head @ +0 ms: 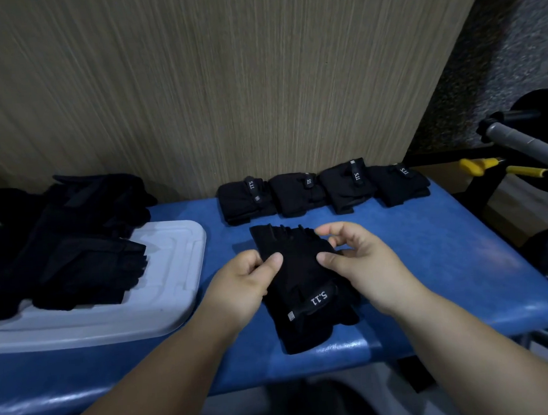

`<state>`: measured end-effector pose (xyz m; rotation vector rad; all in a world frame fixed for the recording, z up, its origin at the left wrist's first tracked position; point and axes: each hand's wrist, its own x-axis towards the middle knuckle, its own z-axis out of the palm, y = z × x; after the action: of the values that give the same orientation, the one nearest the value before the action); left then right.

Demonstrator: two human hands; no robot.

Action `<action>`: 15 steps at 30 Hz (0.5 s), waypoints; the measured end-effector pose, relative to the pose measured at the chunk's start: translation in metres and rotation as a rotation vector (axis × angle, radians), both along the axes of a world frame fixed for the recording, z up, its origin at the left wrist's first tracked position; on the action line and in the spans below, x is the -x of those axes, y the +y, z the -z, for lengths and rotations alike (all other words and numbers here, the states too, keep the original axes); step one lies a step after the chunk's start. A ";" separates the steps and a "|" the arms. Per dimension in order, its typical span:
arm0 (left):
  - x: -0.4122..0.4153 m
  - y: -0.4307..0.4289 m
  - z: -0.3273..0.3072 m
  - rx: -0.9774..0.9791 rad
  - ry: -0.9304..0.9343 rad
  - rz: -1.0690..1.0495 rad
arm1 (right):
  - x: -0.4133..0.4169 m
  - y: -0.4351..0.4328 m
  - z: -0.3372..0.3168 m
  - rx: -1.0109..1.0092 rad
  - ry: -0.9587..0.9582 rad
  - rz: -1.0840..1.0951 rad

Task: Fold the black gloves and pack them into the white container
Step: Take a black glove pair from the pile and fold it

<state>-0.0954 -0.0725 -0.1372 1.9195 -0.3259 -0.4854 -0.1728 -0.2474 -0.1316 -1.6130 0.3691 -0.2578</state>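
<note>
A black fingerless glove pair (299, 289) with a "5.11" wrist strap lies flat on the blue bench (432, 261), fingers pointing away from me. My left hand (242, 282) pinches its left edge between thumb and fingers. My right hand (364, 259) grips its right edge, thumb on top. Several folded black gloves (323, 191) stand in a row along the back of the bench. A pile of unfolded black gloves (74, 240) lies on the white container lid (161, 280) at the left.
A wood-grain wall panel (225, 81) rises right behind the bench. At the right stand a grey-gripped bar (527, 146), a yellow-handled tool (490, 166) and dark gym equipment. The bench's front edge runs just below the glove.
</note>
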 end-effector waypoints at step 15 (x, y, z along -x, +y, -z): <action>0.002 0.002 0.003 -0.459 -0.304 0.102 | 0.004 0.004 0.010 0.532 0.171 0.042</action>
<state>-0.0975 -0.0704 -0.1402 2.4400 -0.5481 -0.3523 -0.1766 -0.2436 -0.1421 -2.1609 0.4937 -0.2640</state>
